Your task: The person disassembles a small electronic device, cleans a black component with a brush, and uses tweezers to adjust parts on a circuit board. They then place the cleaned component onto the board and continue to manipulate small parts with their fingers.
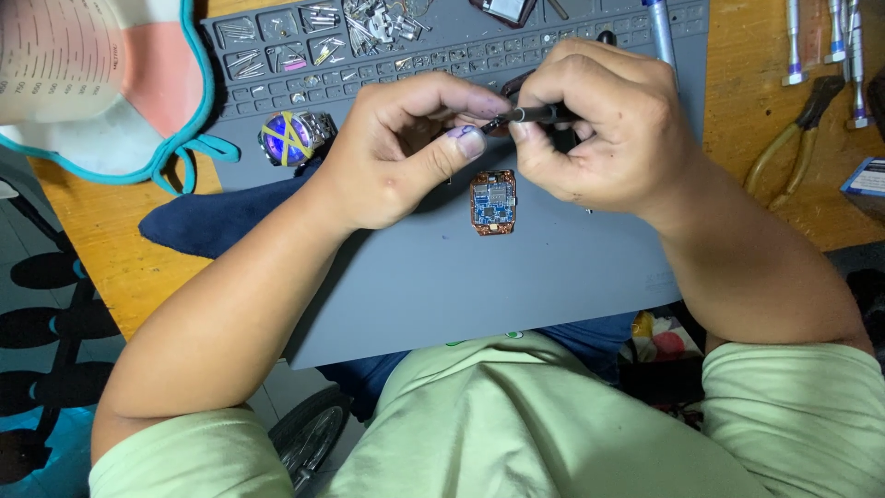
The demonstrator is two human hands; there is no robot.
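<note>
A slim black tool (539, 114) is gripped in the right hand (599, 134), whose fingers are curled tightly around its shaft. The tool's tip is met by the left hand (406, 152), where thumb and forefinger are pinched narrowly together around something too small to be made out. Both hands are held together above a grey work mat (479, 277), which is spread over a wooden table (101, 249).

Just below the hands, a small orange circuit board (493, 202) is laid flat on the mat, apart from both hands. A wristwatch (290, 136) with a metal band and yellow tape crossed over its face is placed to the left of the left hand, near the mat's rear compartments (277, 41), in which small screws and metal parts are kept. A dark blue cloth (203, 221) is tucked under the left forearm at the mat's left edge.

On the table to the right, yellow-handled pliers (797, 138) are seen well apart from the hands, with several upright screwdrivers (825, 37) behind them.
</note>
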